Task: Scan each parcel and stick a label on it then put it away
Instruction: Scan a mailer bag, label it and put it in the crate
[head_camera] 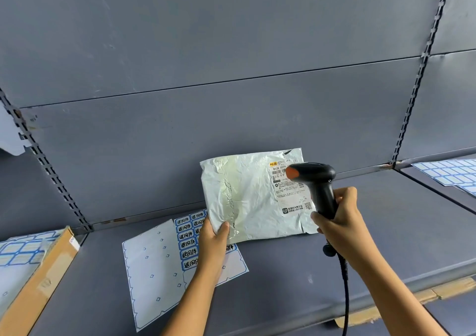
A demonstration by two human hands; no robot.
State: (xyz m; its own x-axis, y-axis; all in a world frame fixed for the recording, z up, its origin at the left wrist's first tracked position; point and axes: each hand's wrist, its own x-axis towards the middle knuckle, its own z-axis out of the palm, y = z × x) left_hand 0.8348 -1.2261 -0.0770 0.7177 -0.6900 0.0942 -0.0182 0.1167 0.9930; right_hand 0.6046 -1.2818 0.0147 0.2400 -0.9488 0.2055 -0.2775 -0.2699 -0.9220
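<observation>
grey metal shelf [386,219], slotted uprights [422,73], back panel [206,52]

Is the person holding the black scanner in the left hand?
No, the right hand grips the black scanner by its handle, while the left hand holds the corner of the silver parcel.

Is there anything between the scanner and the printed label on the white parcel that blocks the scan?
Nothing visible does. The right hand holds the scanner with its head close before the printed label on the parcel. The left hand grips the parcel at its lower left corner, well away from that label.
</observation>
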